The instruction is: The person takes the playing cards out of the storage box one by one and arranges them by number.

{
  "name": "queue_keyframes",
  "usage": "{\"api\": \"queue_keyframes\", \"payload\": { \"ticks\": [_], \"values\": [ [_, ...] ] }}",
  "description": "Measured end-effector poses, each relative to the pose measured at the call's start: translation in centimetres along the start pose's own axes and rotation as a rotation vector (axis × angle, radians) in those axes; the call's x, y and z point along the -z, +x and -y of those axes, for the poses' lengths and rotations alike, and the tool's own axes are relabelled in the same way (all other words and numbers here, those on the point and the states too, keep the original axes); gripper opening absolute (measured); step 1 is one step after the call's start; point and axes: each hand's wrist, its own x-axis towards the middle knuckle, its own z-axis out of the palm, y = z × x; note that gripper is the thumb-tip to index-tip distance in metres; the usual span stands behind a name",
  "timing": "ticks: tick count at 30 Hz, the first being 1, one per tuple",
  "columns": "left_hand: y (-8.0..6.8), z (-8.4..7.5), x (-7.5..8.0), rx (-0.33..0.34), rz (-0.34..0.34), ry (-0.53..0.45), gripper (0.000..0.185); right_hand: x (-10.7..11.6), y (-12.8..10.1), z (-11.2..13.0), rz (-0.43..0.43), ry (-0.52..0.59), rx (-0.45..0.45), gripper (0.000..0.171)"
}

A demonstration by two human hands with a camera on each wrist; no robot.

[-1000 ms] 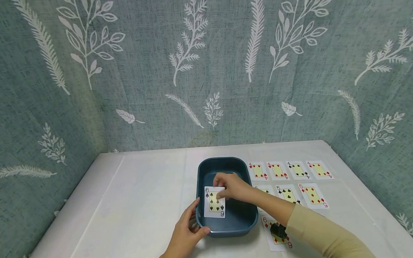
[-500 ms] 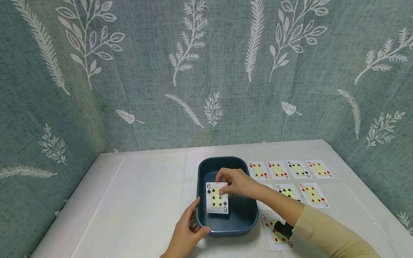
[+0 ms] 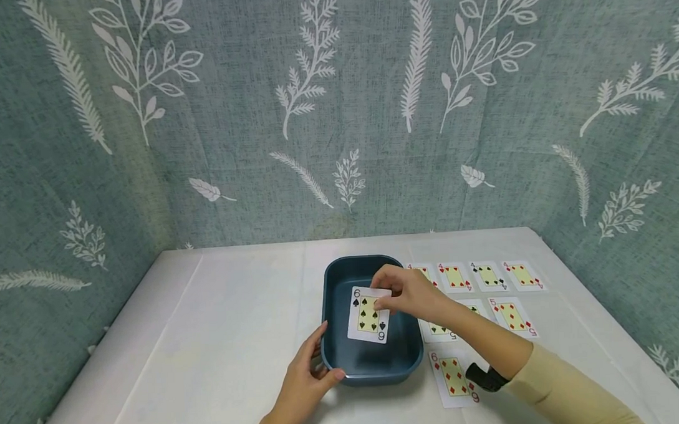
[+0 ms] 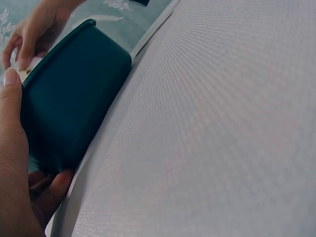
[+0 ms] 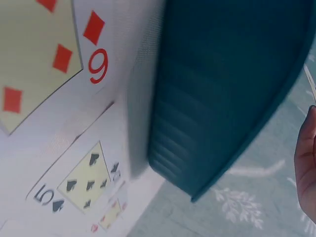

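My right hand (image 3: 401, 292) pinches the top edge of a six of spades card (image 3: 368, 314) and holds it face up over the dark teal tub (image 3: 373, 368). My left hand (image 3: 314, 372) grips the tub's near left corner, thumb on the rim. In the left wrist view the left hand (image 4: 15, 163) wraps the tub's (image 4: 74, 103) outer wall, and the right hand (image 4: 37, 29) shows beyond it. The right wrist view shows the tub's (image 5: 222, 98) side from outside and the right hand's edge (image 5: 306, 163).
Cards lie face up on the white table (image 3: 209, 329) right of the tub: a row of fours (image 3: 488, 275), fives (image 3: 511, 316) below, and a six of diamonds (image 3: 452, 378) nearest me. A leaf-patterned curtain (image 3: 336, 112) closes the back and sides.
My right hand has lifted the six of spades up and to the right, from the tub's left side toward its middle. The left hand has stayed on the tub's corner.
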Motion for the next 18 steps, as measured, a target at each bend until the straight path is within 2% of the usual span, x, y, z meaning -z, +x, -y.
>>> {"api": "queue_keyframes", "payload": {
  "ticks": [18],
  "values": [
    [0.0, 0.2, 0.1, -0.044, -0.01, -0.028, 0.076, 3.0, -4.5, -0.3, -0.048, -0.114, 0.044, 0.028]
  ]
}}
